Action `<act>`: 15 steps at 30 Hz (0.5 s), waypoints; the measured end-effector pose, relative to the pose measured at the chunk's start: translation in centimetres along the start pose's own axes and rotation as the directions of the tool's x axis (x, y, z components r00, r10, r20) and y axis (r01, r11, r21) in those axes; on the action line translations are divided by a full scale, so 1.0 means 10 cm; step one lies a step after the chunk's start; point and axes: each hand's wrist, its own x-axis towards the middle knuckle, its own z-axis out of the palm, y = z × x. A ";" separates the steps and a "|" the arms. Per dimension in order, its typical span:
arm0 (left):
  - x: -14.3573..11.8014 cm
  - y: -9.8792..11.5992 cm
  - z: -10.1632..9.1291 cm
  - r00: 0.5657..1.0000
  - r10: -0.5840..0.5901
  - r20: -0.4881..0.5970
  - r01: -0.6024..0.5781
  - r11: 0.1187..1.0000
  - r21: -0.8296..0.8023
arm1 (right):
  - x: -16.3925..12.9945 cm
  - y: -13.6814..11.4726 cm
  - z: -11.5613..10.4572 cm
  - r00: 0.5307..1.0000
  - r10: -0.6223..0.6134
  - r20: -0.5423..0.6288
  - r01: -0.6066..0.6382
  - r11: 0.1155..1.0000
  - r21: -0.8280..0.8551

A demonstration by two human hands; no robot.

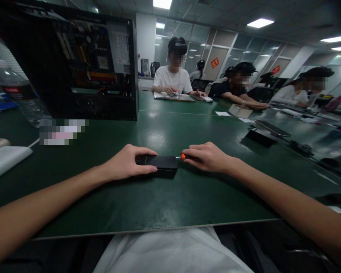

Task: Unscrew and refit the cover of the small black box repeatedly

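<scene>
A small black rectangular box [165, 163] lies on the green table [159, 204], and its kind is not clear. My left hand [130, 163] grips its left end, thumb on the near side and fingers on the far side. In my right hand [204, 157] is a screwdriver [183, 156] with an orange-and-black handle, the fingers wrapped round it. Its thin metal shaft points left, and the tip meets the right end of the box. Whether the tip sits in a screw or a slot there is too small to tell.
An open computer case [96, 68] stands at the back left, beside a plastic bottle [19, 91]. A white object [8, 161] with a cable lies at far left. On the right are a dark flat device [272, 128] and a small open box [240, 111]. Several people sit across the table.
</scene>
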 end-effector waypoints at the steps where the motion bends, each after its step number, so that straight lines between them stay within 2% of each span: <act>1: 0.00 0.00 0.02 1.000 -0.002 -0.021 0.002 1.000 -0.009 | 0.00 -0.02 0.01 1.000 0.002 -0.008 -0.002 1.000 -0.014; 3: 0.00 0.02 0.07 0.999 0.013 -0.050 -0.013 1.000 -0.010 | 0.03 -0.06 0.04 0.999 0.010 -0.040 -0.010 1.000 0.001; 5: -0.01 0.05 0.13 0.997 0.033 -0.074 -0.034 0.999 -0.003 | 0.06 -0.09 0.07 0.998 0.026 -0.061 -0.020 0.995 0.095; 9: -0.01 0.08 0.17 0.994 0.048 -0.102 -0.049 0.999 -0.014 | 0.09 -0.06 0.08 0.998 0.052 -0.022 -0.044 0.955 0.293; 12: 0.00 0.11 0.18 0.993 0.039 -0.115 -0.043 0.998 -0.035 | 0.06 0.04 0.05 0.997 0.070 0.032 -0.076 0.962 0.263; 15: 0.03 0.12 0.18 0.982 -0.008 -0.189 -0.010 0.996 -0.090 | 0.02 0.15 0.03 0.986 0.140 0.092 -0.154 0.974 0.165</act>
